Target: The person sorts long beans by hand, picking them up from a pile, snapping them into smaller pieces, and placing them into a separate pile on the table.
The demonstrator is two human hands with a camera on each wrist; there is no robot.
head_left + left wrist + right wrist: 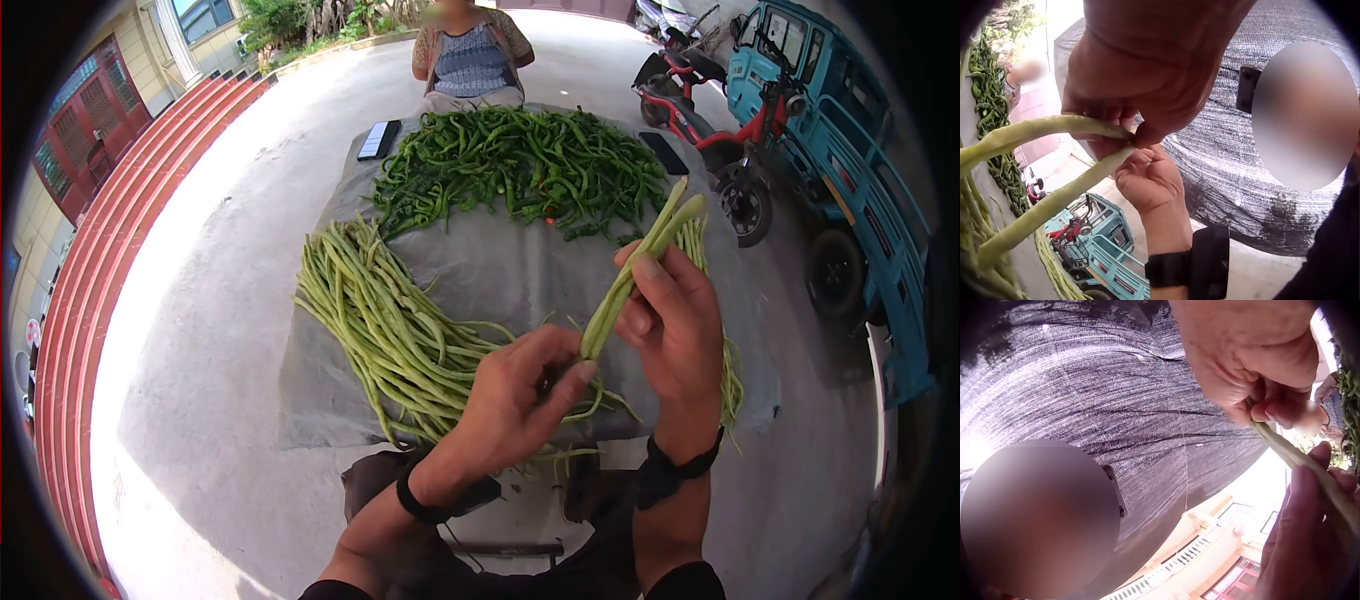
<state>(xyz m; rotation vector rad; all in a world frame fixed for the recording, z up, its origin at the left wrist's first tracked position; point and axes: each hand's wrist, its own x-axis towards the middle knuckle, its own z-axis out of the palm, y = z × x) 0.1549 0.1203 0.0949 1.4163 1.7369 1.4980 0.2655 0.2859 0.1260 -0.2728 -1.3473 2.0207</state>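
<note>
right hand pinches a long bean, apparently over grey cloth.

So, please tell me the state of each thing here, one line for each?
left hand: pinches the lower end of the held long beans.
right hand: grip curled round the held long beans.
held long beans: lifted off the table, tilted, ends pointing up.
long bean pile: lying loose on the grey cloth.
green peppers: heaped at the far end.
grey cloth: spread flat.

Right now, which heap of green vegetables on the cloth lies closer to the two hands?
The pale long beans, spread just ahead of the left hand and right hand. The dark green peppers lie farther back, near the seated person.
</note>
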